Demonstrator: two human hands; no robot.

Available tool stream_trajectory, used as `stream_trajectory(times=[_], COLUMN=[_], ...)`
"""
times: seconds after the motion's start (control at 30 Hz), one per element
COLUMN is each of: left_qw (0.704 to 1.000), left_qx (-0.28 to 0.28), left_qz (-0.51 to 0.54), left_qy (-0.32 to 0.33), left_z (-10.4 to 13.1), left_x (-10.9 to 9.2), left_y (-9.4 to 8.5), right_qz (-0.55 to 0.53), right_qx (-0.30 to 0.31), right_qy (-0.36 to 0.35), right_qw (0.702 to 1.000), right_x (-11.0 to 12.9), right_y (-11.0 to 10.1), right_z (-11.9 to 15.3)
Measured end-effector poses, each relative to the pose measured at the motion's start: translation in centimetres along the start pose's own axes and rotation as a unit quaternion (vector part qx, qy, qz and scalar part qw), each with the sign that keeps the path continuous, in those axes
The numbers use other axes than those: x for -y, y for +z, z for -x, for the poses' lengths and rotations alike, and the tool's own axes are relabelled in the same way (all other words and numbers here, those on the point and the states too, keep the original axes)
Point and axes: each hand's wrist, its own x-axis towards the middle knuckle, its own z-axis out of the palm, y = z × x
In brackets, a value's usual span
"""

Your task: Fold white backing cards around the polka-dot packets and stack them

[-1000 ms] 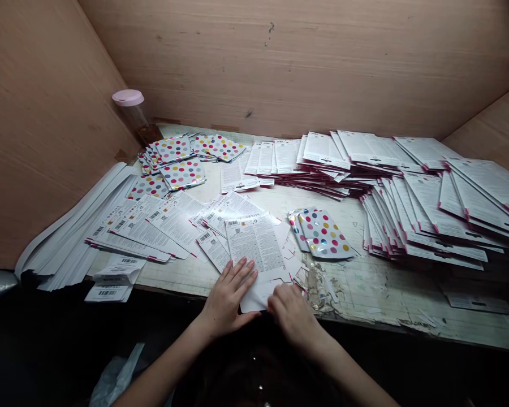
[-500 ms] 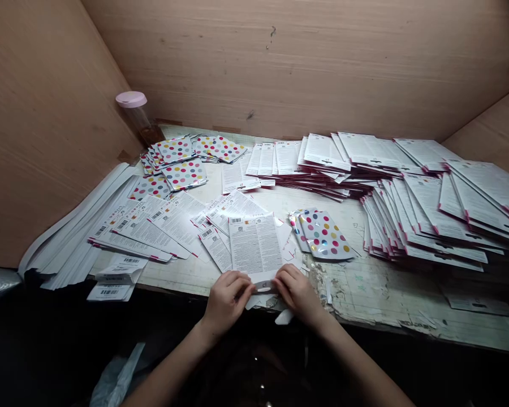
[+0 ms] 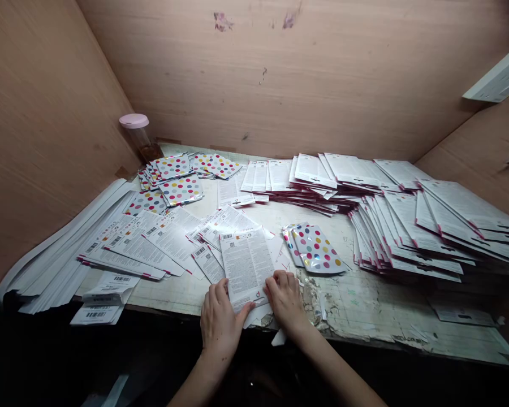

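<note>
A printed white packet (image 3: pixel 246 265) lies near the table's front edge, with its bottom toward me. My left hand (image 3: pixel 223 316) grips its lower left edge, the thumb over the bottom corner. At the lower right edge, my right hand (image 3: pixel 285 297) holds it with bent fingers. Other printed sheets (image 3: pixel 169 237) are fanned out to the left and behind it. Two dotted foil sachets (image 3: pixel 320 249) rest just right of the packet.
Dotted sachets (image 3: pixel 182 190) are piled at the back left, near a pink-lidded jar (image 3: pixel 138 135). Stacked white packets (image 3: pixel 411 226) cover the right side. Long white sheets (image 3: pixel 72 243) lean at the left. Wooden panels surround the table (image 3: pixel 356 311).
The packet's bottom flap, curled up between my fingers before, now lies flatter. My left hand has moved up along the packet's left edge. The view has tilted upward.
</note>
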Motion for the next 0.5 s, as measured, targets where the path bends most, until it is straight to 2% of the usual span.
stream_trajectory(times=[0.1,0.17,0.2,0.27,0.3,0.33,0.37,0.4,0.43,0.5], left_qw=[0.993,0.972,0.951,0.886,0.854,0.835,0.831,0.845,0.873,0.94], left_qx=[0.075,0.117,0.133,0.164,0.174,0.169,0.143,0.099,0.047,-0.042], left_qz=[0.05,0.173,0.257,0.422,0.481,0.517,0.531,0.52,0.482,0.332], left_qy=[-0.077,-0.104,-0.108,-0.101,-0.095,-0.088,-0.079,-0.071,-0.067,-0.073], left_z=[-0.6,-0.8,-0.9,-1.1,-1.3,-1.7,-2.3,-3.0,-3.9,-5.8], left_x=[-0.1,-0.3,-0.4,-0.6,-0.7,-0.8,-0.8,-0.8,-0.8,-1.0], left_y=[-0.3,-1.0,-1.6,-2.7,-3.3,-3.7,-4.0,-4.0,-3.7,-2.4], right_qz=[-0.005,-0.059,-0.108,-0.227,-0.277,-0.305,-0.31,-0.295,-0.254,-0.127], right_qx=[-0.012,-0.006,0.001,0.01,0.004,-0.019,-0.054,-0.093,-0.137,-0.179], right_qy=[-0.024,-0.059,-0.081,-0.115,-0.123,-0.123,-0.118,-0.11,-0.097,-0.039], right_qw=[1.0,0.996,0.991,0.967,0.953,0.944,0.942,0.945,0.953,0.975], right_x=[0.8,1.6,1.8,1.7,1.2,0.4,-0.7,-2.1,-3.7,-7.3], right_y=[-0.5,-1.2,-1.7,-2.8,-3.4,-4.2,-5.0,-5.9,-6.8,-8.4], right_z=[0.3,0.6,0.7,0.3,-0.3,-1.3,-2.7,-4.6,-6.7,-11.7])
